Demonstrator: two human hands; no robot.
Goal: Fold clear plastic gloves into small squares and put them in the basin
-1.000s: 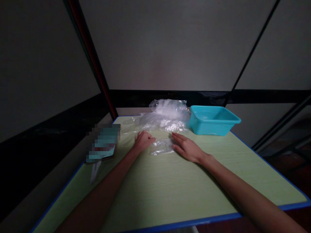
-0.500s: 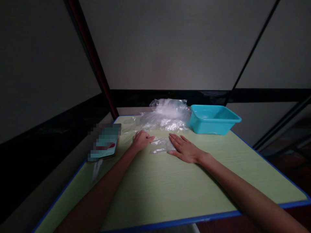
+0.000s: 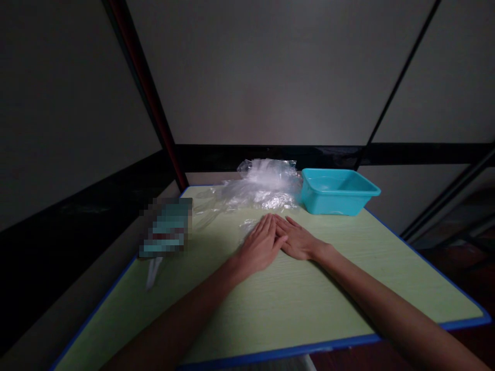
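L hand lay released, palm down, fingers straight; R hand likewise, w/ L thumb touching its fingers. Neither seemed to grip anything. Clear plastic piece lay on worktop, mostly hidden under L hand, a crinkled bit showing at its far-left side; couldn't tell how far it ran under R hand. To smooth it well, best bet prob. was R hand as anchor, L palm pressing outward w/ light, even force, so creases eased w/o film skidding or folding. Beyond fingertips, just apart: heap of clear plastic. R of that, turq. tub. Far L, pixelated device, prob. phone, w/ whitish strip at its near end.
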